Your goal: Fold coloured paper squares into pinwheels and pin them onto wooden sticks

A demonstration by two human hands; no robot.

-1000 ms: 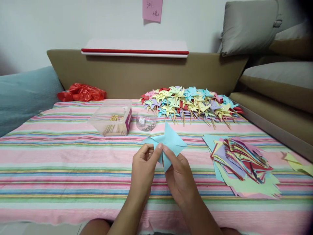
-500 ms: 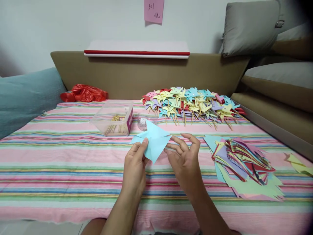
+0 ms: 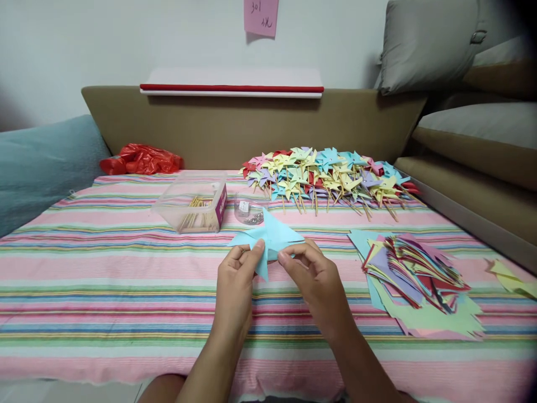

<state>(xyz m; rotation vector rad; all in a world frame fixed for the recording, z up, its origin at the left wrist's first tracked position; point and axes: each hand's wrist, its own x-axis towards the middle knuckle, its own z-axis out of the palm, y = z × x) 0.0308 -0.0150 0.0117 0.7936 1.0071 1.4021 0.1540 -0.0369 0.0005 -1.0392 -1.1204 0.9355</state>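
Observation:
Above the striped cloth (image 3: 104, 280) I hold a light blue cut paper square (image 3: 271, 238), partly folded into a pinwheel shape. My left hand (image 3: 235, 282) pinches its left side between thumb and forefinger. My right hand (image 3: 314, 280) pinches a flap at its right side with closed fingers. To the right lies a pile of cut coloured papers (image 3: 415, 274). A heap of finished paper pinwheels on sticks (image 3: 327, 176) lies beyond my hands.
A clear plastic box of wooden sticks (image 3: 195, 210) and a small clear bag of metal pins (image 3: 250, 211) stand ahead to the left. A red plastic bag (image 3: 140, 159) lies at the back left. Sofa cushions (image 3: 474, 140) border the right side.
My right hand had let go and opened half a second ago; it has now closed on the paper's right flap. The paper has shifted a little lower and toward the middle.

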